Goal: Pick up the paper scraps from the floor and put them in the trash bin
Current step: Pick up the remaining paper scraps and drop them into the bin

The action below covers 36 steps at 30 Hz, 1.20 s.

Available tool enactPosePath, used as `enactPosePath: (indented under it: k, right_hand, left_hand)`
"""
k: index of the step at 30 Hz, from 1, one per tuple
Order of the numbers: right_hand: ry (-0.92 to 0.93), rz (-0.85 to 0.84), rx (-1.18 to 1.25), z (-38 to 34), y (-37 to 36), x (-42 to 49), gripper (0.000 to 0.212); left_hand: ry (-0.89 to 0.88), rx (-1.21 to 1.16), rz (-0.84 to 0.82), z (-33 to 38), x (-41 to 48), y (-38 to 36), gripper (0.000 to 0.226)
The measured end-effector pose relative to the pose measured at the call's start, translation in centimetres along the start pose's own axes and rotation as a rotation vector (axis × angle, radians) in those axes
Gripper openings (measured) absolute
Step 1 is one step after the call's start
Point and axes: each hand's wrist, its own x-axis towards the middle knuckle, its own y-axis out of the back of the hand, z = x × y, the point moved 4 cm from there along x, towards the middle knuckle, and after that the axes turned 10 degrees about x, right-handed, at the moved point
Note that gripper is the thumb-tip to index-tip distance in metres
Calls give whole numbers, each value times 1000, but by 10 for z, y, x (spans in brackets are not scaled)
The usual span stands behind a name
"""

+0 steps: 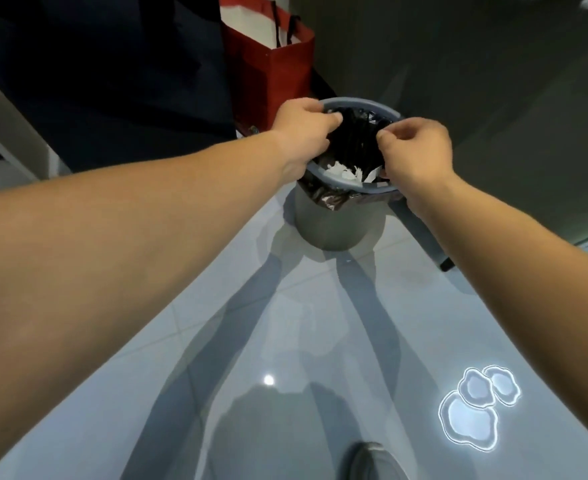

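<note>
Head view looks down on a glossy pale blue-grey tiled floor, crossed by the shadows of both forearms and carrying a cluster of bright rounded reflections at the lower right. A dark mass fills the upper left; it is too dim to say what it is. Beside it stands a red paper shopping bag with black cord handles, its top cut off by the frame edge and its foot hidden behind the bin. The round grey plastic trash bin stands on the floor just in front of the bag, lined with a crumpled black plastic liner that folds over the rim. The left hand pinches the liner at the far left of the rim, fingers curled on the plastic. The right hand pinches it at the right side, and its wrist hides that stretch of rim. The white paper scraps lie inside the bin, partly hidden by the gathered liner. A grey shoe tip is cut off at the bottom edge.
</note>
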Motion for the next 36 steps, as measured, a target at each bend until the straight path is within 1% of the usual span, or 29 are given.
enactPosePath:
  k: [2, 4, 6, 8, 10, 12, 14, 16, 18, 22, 26, 29, 32, 36]
  right_hand:
    - [99, -12, -26, -4, -5, -24, 10]
    - [163, -119, -58, -1, -20, -56, 9]
    - [171, -298, -98, 12, -43, -97, 9]
    - [122, -511, -112, 32, -70, -145, 9]
    - [65, -728, -170, 56, -96, -194, 7]
    - [34, -934, -240, 78, -117, -245, 10]
    - [56, -1113, -307, 99, -136, -294, 15]
    - [78, -1284, -403, 119, -154, -348, 21]
    - [96, -1410, -483, 135, -165, -392, 28]
    - [181, -1512, -490, 155, -182, -460, 34]
    - [332, -1599, -547, 173, -188, -508, 34]
    - [459, -1564, -504, 178, -186, -523, 33]
    - [518, -1517, -451, 178, -183, -527, 27]
    - [557, -1476, -445, 180, -187, -531, 7]
  left_hand:
    - [-29, -57, -4, 2, -20, 16, 11]
    - [-33, -8, -11, -10, -40, 41, 21]
    - [-7, 102, -20, -39, -65, 72, 28]
    - [35, 211, -30, -79, -94, 104, 28]
    - [88, 317, -47, -125, -128, 137, 24]
    - [137, 387, -74, -171, -168, 169, 14]
    - [197, 448, -97, -216, -211, 199, 10]
    - [282, 519, -127, -260, -261, 228, 12]
    - [327, 566, -168, -292, -306, 250, 11]
    - [358, 690, -262, -332, -392, 272, 15]
    - [355, 784, -331, -359, -457, 273, 30]
    - [383, 768, -322, -374, -488, 269, 36]
    - [404, 785, -283, -383, -502, 263, 37]
    - [435, 783, -260, -383, -505, 257, 46]
